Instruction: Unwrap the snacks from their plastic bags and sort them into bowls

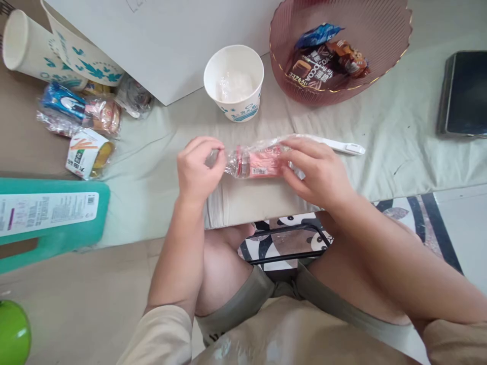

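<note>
both hands mid-frame on pink snack packet (258, 161): left hand (198, 170) pinches wrapper end, right hand (317, 170) grips other end; paper cup (234, 81) just above.

Looks like a home, prob. a living rm: a low pad w/ a pale green sheet (380, 147) lies on the floor (76, 294) as the work surface, and a panda-print rug (418, 215) shows by its near right corner. Household bits sit about. There's a pink ribbed basket (404, 40) of sweets at the far edge, a paper bowl (234, 81) beside it, and paper cups (26, 45) & loose snack packs (76, 109) off the left edge. A pink snack packet (258, 161) is at the near edge, a dark tablet (464, 94) at the right edge, and a teal plastic item w/ a label (53, 218) at left.
</note>
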Demonstrator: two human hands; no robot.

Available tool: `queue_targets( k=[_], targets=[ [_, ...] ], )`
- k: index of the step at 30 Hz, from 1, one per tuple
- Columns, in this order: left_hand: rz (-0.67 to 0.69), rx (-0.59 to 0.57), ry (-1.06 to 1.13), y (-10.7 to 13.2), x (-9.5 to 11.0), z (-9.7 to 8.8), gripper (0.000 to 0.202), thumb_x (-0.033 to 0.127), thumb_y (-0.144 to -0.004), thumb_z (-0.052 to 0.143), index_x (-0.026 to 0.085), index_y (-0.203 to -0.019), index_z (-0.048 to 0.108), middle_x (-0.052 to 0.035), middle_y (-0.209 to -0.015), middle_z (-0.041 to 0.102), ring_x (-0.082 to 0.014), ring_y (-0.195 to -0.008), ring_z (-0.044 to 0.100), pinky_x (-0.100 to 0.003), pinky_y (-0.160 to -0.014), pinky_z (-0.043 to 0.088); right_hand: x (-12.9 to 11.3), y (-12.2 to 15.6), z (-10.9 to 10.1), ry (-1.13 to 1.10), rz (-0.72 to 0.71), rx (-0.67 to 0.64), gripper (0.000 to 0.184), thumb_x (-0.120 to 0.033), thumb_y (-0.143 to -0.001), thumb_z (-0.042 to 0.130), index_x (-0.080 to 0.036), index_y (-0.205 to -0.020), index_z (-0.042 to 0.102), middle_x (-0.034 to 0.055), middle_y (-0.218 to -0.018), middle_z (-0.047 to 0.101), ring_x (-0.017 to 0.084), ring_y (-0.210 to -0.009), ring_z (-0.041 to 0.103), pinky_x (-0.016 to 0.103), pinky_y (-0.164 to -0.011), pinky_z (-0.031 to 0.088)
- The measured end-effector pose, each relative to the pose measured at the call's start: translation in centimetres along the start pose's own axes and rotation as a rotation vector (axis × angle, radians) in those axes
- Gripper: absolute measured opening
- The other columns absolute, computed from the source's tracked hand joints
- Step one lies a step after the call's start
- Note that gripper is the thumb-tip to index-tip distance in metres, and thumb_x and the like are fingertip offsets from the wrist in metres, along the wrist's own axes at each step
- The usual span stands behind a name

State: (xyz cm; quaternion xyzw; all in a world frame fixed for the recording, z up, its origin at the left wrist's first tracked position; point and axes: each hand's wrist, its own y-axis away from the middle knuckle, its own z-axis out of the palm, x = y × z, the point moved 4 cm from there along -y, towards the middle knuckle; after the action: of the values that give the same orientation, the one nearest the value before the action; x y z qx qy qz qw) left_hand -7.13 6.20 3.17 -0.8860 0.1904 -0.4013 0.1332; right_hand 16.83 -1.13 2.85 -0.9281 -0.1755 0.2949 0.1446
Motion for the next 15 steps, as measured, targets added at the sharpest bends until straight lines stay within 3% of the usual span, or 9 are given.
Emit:
queue_targets(
  k=[2,4,6,8,11,15],
  targets=[
    [-0.178,0.086,0.066,-0.3,-1.0,0.1,0.004,0.021,-0.088,0.067,0.022,-0.089,0.071,-0.0007,-0.087,0.074,-0.0160,-0.084,0.070,-0.029,-0.078,0.056,0.7,0.0,0.2,0.060,0.069,0.033,0.029,-0.029,-0.099,0.051,-0.025,-0.121,0.070,0.0149,-0.152,0.062,0.036,-0.133,0.064,0.053,-0.101,0.056],
    [-0.310,0.164,0.162,-0.8,-1.9,0.3,0.010,0.015,-0.085,0.067,0.022,-0.091,0.070,0.0009,-0.085,0.075,-0.0133,-0.079,0.071,-0.024,-0.071,0.054,1.0,0.1,0.5,0.114,0.110,0.028,0.036,-0.031,-0.098,0.052,-0.025,-0.132,0.065,0.0164,-0.159,0.056,0.038,-0.131,0.064,0.054,-0.096,0.057],
    [-0.405,0.204,0.267,-1.6,-2.7,0.5,0.018,0.007,-0.080,0.067,0.021,-0.091,0.070,0.0019,-0.080,0.074,-0.0119,-0.073,0.070,-0.022,-0.064,0.051,1.0,0.1,0.6,0.156,0.133,-0.001,0.040,-0.031,-0.098,0.052,-0.023,-0.135,0.063,0.0173,-0.147,0.064,0.037,-0.122,0.067,0.052,-0.093,0.056],
    [-0.490,0.222,0.330,-2.2,-3.3,0.5,0.020,0.003,-0.077,0.068,0.020,-0.087,0.068,0.0032,-0.071,0.070,-0.0110,-0.063,0.067,-0.022,-0.056,0.047,1.0,0.0,0.7,0.191,0.158,-0.038,0.039,-0.030,-0.097,0.052,-0.022,-0.133,0.065,0.0159,-0.123,0.074,0.035,-0.110,0.068,0.049,-0.089,0.054],
    [-0.556,0.239,0.352,-2.8,-4.1,-0.1,0.013,0.010,-0.081,0.070,0.021,-0.078,0.064,0.0034,-0.066,0.067,-0.0105,-0.055,0.063,-0.022,-0.051,0.044,1.3,-0.3,0.5,0.199,0.167,-0.074,0.030,-0.028,-0.097,0.051,-0.022,-0.118,0.071,0.0115,-0.094,0.071,0.031,-0.095,0.067,0.045,-0.082,0.050],
    [-0.654,0.231,0.320,-2.7,-5.5,-0.7,0.016,0.020,-0.085,0.073,0.023,-0.077,0.060,0.0029,-0.068,0.068,-0.0094,-0.050,0.056,-0.023,-0.046,0.038,1.5,-0.4,-0.4,0.149,0.095,-0.040,0.019,-0.023,-0.095,0.053,-0.024,-0.091,0.072,0.0092,-0.089,0.067,0.027,-0.086,0.065,0.043,-0.078,0.050]
  ],
)
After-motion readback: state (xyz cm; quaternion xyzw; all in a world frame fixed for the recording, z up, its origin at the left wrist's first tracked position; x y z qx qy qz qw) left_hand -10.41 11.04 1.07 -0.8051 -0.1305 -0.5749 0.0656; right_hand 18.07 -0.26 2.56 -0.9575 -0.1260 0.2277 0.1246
